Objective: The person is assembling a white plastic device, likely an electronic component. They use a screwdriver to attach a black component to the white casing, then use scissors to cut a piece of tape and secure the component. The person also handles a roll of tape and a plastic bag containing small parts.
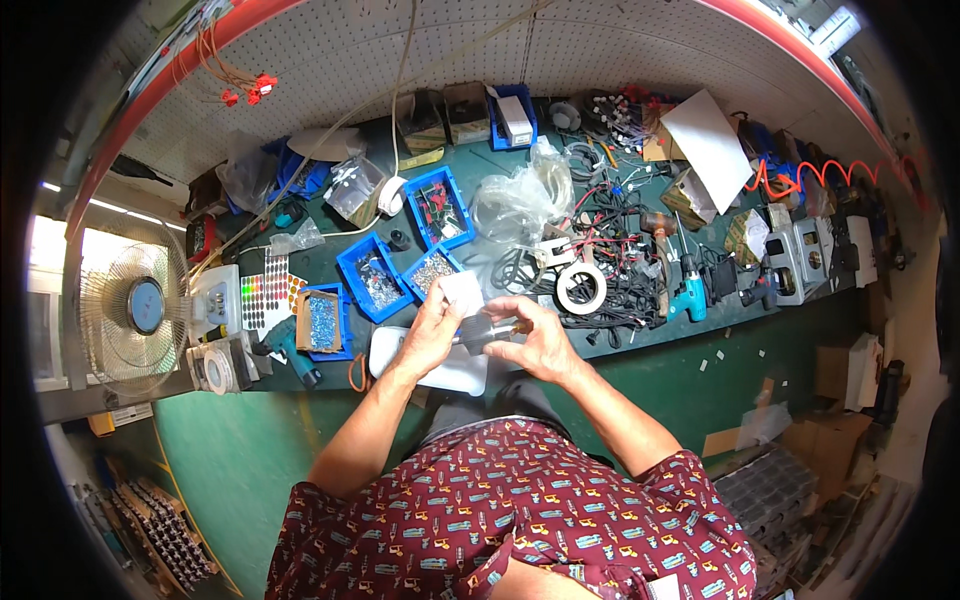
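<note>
Both my hands meet at the near edge of the bench. My left hand (428,338) is closed on a white piece, like folded paper or cloth (462,291), that sticks up past the fingertips. My right hand (540,342) curls its fingers and thumb round a dark grey part (474,334), which lies between the two hands. What kind of part it is I cannot make out. A white tray (436,378) lies under the hands, partly covered by the left one.
Blue bins (372,278) of small hardware stand beyond my left hand. Tangled black cables (630,290) and a white tape roll (581,288) lie to the right, near a teal power drill (689,292). Another drill (293,352) and a fan (146,305) are at the left.
</note>
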`<state>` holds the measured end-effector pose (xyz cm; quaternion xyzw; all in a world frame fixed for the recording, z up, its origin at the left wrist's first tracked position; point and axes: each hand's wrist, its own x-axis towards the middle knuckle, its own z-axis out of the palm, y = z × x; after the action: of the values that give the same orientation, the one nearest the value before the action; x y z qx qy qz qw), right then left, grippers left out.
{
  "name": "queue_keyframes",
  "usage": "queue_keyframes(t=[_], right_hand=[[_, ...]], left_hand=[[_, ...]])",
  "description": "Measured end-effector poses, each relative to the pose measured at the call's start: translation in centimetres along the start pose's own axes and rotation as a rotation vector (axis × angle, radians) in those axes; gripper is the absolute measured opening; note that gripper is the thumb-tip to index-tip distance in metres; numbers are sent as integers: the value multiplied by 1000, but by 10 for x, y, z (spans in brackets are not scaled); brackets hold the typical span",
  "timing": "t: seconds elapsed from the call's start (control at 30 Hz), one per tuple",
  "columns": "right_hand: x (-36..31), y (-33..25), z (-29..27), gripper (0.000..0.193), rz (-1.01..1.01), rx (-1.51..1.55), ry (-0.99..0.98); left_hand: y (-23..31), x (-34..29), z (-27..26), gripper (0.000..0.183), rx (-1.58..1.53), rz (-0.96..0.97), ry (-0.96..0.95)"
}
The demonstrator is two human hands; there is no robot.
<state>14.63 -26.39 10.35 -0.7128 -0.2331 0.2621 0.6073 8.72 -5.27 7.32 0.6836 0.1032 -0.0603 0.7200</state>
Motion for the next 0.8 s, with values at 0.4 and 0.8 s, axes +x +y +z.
queue_keyframes(t=[0.4,0.8], right_hand=[[-8,-29,3,62,-323,-138,204],[-15,-32,3,46,-331,41,228]], left_hand=[[25,-17,14,23,-134,224,96],[62,-29,13,27,92,296,182]])
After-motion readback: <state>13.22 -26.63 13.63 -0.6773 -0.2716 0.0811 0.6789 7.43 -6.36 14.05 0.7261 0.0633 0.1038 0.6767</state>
